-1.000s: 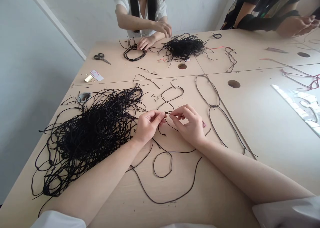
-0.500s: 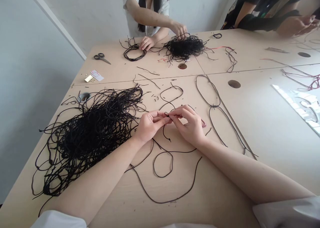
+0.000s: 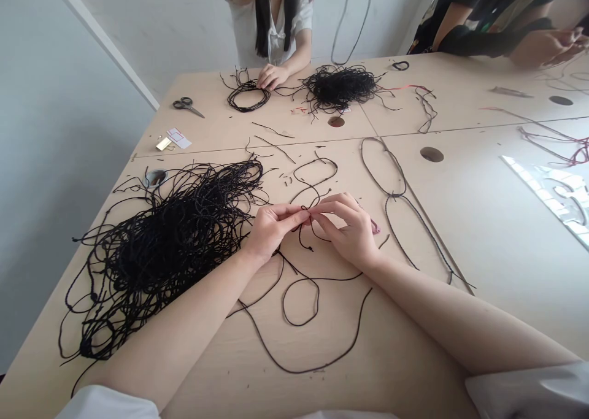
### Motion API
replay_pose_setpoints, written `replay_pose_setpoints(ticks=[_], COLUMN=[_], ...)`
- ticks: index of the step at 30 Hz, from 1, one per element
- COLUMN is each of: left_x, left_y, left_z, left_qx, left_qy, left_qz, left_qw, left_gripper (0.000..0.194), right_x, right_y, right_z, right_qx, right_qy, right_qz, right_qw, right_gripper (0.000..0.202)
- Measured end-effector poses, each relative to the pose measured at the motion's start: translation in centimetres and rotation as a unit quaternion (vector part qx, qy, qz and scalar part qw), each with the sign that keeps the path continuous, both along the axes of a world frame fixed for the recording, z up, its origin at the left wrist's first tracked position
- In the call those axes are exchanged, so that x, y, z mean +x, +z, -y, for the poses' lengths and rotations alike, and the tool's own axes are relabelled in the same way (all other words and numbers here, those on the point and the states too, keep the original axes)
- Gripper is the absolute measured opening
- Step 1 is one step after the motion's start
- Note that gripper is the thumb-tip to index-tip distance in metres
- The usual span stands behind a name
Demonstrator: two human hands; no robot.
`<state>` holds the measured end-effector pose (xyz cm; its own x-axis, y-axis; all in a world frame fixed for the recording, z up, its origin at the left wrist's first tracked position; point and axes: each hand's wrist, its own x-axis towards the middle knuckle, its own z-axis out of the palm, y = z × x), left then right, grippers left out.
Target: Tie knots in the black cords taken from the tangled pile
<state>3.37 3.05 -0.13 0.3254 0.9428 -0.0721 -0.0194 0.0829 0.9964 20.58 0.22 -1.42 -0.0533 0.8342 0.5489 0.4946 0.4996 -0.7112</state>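
Between my hands, above the middle of the table, is a thin black cord [image 3: 301,238] with a small loop at my fingertips. My left hand [image 3: 272,230] pinches it between thumb and forefinger. From the other side my right hand [image 3: 347,226] also pinches the cord, its fingertips almost touching the left ones. Lengths of the same cord [image 3: 306,370] curve over the table below and beyond my hands. A big tangled pile of black cords [image 3: 170,241] lies beside my left hand. Under my right hand a small pink object [image 3: 376,227] is partly hidden.
Looped braided cords [image 3: 389,195] lie right of my hands. Black scissors [image 3: 188,106] and small paper tags [image 3: 177,138] are at the far left. Across the table a person's hand [image 3: 272,76] rests by a cord coil [image 3: 248,100], near another black cord pile [image 3: 339,88]. A clear ruler [image 3: 547,192] lies right.
My hands stay almost in place, and the small loop shifts slightly at my fingertips. The person opposite has raised one arm from the far pile, and a cord loop now hangs above it.
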Motion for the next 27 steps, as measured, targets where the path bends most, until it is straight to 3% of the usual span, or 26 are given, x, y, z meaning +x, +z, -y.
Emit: replay_pose_setpoints(ticks=[6,13,18,22,24,27], left_x=[-0.21,0.03,0.04,0.03,0.12,0.32], left_y=[-0.32,-0.51,-0.57,-0.72,-0.72,-0.67], left_z=[-0.21,0.17,0.33,0.36,0.35,0.28], left_qx=[-0.035,0.013,0.022,0.039,0.043,0.047], left_qy=[0.010,0.006,-0.027,-0.061,-0.067,-0.041], left_qz=[0.036,0.038,0.017,-0.008,-0.018,-0.018], left_qw=[0.999,0.999,0.999,0.997,0.997,0.998], left_gripper=[0.019,0.017,0.021,0.021,0.020,0.020], right_x=[-0.12,-0.15,-0.56,-0.58,-0.43,-0.25], right_y=[-0.43,-0.38,0.34,0.08,-0.23,-0.42], right_z=[0.07,0.44,0.81,0.44,0.12,-0.18], right_qx=[0.040,0.044,-0.047,-0.170,-0.207,-0.213], right_qy=[-0.010,-0.001,0.039,0.003,-0.018,-0.035], right_qz=[0.008,-0.005,-0.120,-0.268,-0.294,-0.272], right_qw=[0.999,0.999,0.991,0.948,0.933,0.938], right_gripper=[0.020,0.014,0.008,0.017,0.021,0.022])
